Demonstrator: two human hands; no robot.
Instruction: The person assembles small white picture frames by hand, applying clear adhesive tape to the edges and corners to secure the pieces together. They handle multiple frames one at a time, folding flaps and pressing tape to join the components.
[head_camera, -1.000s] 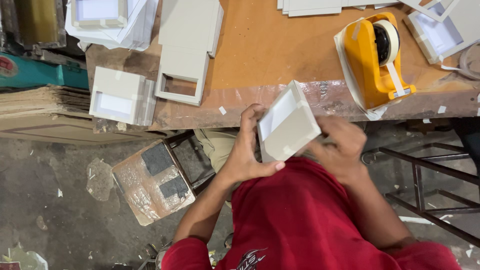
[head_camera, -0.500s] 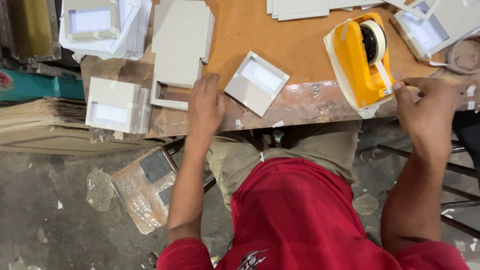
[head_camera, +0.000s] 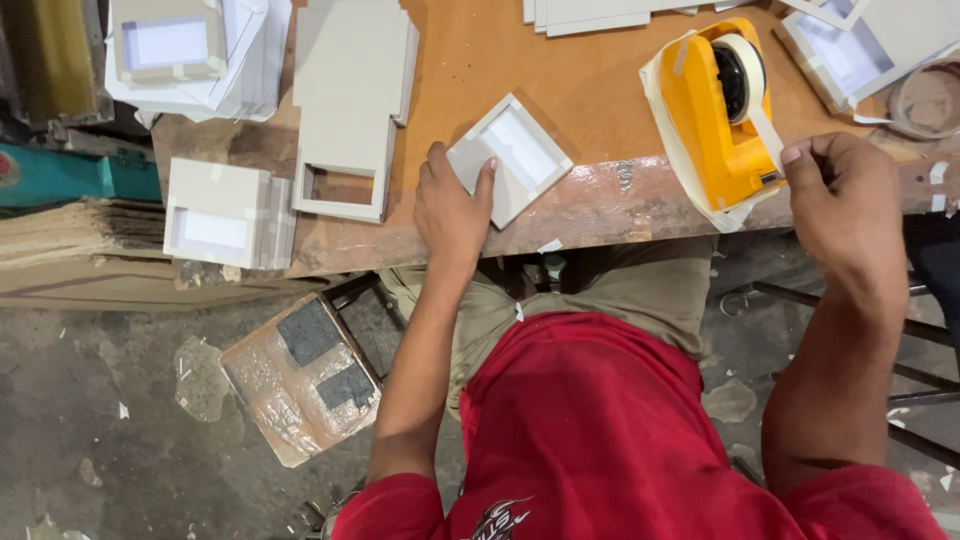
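Left hand (head_camera: 452, 205) pressed flat on grey box (head_camera: 510, 158), left of yellow tape dispenser (head_camera: 712, 110); right hand (head_camera: 840, 195) now pinching tape strip (head_camera: 768, 135); box unmoved.

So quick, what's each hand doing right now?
Left hand: fingers spread, pressing on the small grey box.
Right hand: pinching the tape strip from the yellow dispenser.

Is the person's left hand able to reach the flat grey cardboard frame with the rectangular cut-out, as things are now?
Probably yes. The left hand rests on the small grey cardboard box, and the flat grey cardboard frame lies just beside it on the brown table, with nothing between them.
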